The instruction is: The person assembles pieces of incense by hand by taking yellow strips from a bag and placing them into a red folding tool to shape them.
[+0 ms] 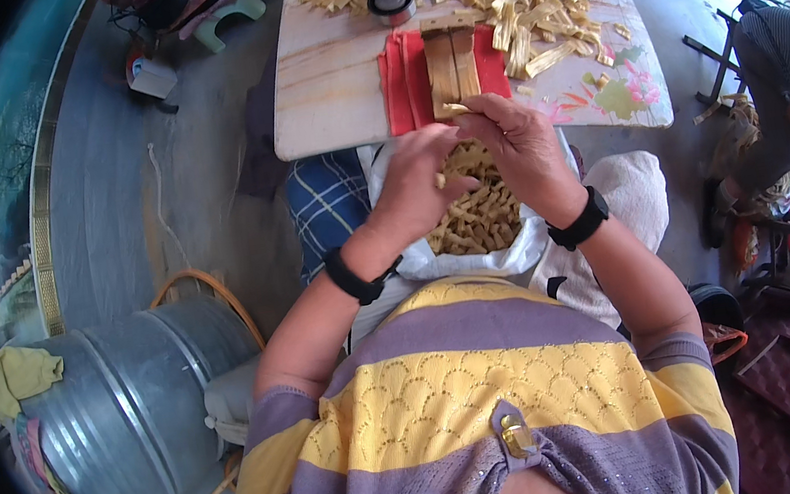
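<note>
We have pale strip (454,110) at near edge of table (327,120), above white bag (422,262): long axis roughly left-right, tip leftward. Right hand (523,140) pinches it; left hand (411,184) half-curled, its grip we cannot tell.

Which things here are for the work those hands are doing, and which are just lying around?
Seems part of the job:
- yellow strip in the right hand
- heap of yellow strips
- wooden block on red cloth
- white bag with short yellow pieces

Probably just lying about:
- metal drum
- yellow-green cloth on it
- green stool
</note>
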{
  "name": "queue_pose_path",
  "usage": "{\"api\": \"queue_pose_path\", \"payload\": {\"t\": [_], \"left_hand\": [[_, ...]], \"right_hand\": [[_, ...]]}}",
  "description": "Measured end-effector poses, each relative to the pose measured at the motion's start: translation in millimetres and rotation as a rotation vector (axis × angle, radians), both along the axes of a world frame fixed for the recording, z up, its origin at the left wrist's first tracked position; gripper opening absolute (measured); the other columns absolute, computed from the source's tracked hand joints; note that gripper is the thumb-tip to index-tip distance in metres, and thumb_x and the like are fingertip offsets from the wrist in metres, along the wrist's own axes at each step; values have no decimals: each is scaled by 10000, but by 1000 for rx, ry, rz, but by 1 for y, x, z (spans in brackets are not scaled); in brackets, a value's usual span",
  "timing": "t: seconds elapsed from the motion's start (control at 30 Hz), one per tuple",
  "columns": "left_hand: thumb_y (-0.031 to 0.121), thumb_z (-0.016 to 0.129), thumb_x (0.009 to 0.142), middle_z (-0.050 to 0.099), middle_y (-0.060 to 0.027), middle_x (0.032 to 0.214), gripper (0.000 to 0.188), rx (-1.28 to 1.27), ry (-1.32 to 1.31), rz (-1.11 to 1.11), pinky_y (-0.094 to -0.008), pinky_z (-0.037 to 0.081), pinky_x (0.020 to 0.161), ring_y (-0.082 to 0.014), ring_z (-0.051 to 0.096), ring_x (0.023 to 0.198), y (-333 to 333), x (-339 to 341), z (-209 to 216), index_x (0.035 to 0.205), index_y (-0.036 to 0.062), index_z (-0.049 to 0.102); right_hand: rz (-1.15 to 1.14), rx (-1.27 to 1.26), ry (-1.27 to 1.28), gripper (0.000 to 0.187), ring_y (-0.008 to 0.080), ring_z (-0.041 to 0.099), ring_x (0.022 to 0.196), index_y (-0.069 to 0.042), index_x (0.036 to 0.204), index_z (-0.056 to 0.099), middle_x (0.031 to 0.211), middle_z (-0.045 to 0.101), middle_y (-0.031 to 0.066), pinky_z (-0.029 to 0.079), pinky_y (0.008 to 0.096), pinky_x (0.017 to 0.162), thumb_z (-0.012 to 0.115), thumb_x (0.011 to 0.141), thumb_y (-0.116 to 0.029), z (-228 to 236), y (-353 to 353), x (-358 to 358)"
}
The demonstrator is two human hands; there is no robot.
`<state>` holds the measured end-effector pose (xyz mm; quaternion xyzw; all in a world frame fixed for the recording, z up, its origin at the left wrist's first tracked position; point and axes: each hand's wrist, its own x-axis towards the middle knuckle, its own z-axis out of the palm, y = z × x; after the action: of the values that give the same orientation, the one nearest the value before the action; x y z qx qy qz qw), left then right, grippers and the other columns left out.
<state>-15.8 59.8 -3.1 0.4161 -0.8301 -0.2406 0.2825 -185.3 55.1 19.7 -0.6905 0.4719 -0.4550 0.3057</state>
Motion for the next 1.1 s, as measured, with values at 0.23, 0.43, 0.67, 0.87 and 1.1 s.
{"api": "queue_pose_path", "payload": {"t": [0.23, 0.43, 0.67, 0.87, 1.1], "left_hand": [[217, 615, 854, 621, -112, 849, 216, 396, 5, -154, -353, 450, 722, -244, 572, 791, 19, -12, -59, 913, 9, 620], [233, 560, 926, 560, -3, 630, 269, 970, 25, -159, -269, 430, 582, -69, 534, 613, 24, 0, -96, 802, -5, 573], [154, 727, 773, 609, -85, 884, 413, 336, -25, 121, -339, 480, 821, -232, 597, 861, 22, 22, -53, 1101, 13, 521], [547, 442, 930, 623, -41, 1047, 551, 1372, 419, -221, -292, 490, 815, -148, 614, 872, 27, 17, -10, 1191, 69, 525], [217, 418, 995, 616, -46, 998, 257, 1377, 1083, 112, -265, 507, 790, -135, 612, 868, 24, 9, 7, 1105, 37, 566]], "right_hand": [[137, 116, -710, 218, 116, 587, 670, 45, 1044, 619, 751, 621, 63, 467, 227, 627, 532, 938, -124, 89, 29, -35], [514, -183, -786, 169, 175, 536, 879, 9, 1019, 546, 879, 554, 67, 424, 330, 843, 528, 864, -56, 174, 46, -125], [-68, -376, -194, 248, 154, 624, 826, -8, 1134, 616, 878, 660, 57, 505, 272, 717, 569, 894, -51, 95, 33, -77], [23, 62, -410, 139, 101, 554, 672, 21, 988, 652, 797, 612, 43, 459, 230, 626, 620, 886, -68, 36, 53, -11], [196, 141, -283, 145, 139, 563, 712, 16, 976, 626, 804, 591, 105, 467, 267, 671, 621, 887, -98, 11, 71, 18]]}}
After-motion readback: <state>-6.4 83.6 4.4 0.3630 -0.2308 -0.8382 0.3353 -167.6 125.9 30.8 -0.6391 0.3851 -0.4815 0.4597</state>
